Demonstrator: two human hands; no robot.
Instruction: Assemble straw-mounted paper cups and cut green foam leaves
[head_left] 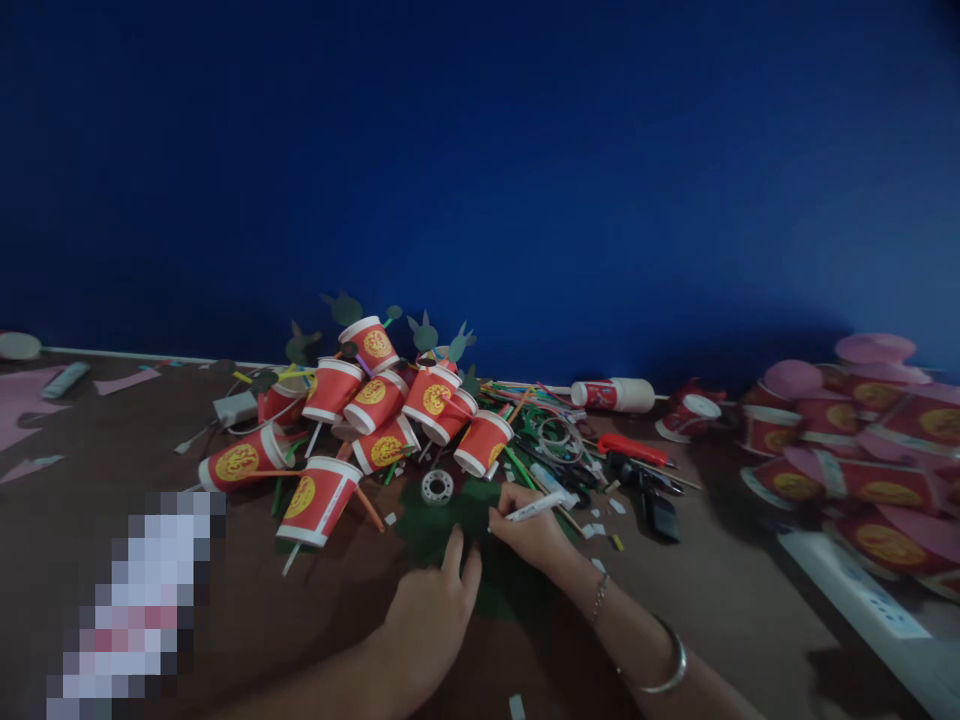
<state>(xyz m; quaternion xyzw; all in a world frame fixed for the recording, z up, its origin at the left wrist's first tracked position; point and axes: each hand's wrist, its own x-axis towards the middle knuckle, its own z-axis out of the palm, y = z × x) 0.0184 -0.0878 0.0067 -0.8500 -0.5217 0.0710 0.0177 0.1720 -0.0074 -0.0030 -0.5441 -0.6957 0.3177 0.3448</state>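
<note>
A white pen (536,506) is held in my right hand (531,532), its tip low over a dark green sheet (517,588) on the table. My left hand (435,605) rests on the sheet's left part with its index and middle fingers stretched out, holding nothing. Just beyond those fingertips sits a round white ring with holes (437,487). Red paper cups (319,500) with yellow prints are heaped behind and to the left of my left hand. Small white paper scraps (593,530) lie right of my right hand.
Behind my right hand are tangled straws and cords (555,430), a red-handled tool (634,448) and a black object (660,512). More cups with pink tops (885,440) and a white power strip (862,590) stand right. Pink paper (26,405) lies far left, a blue wall behind.
</note>
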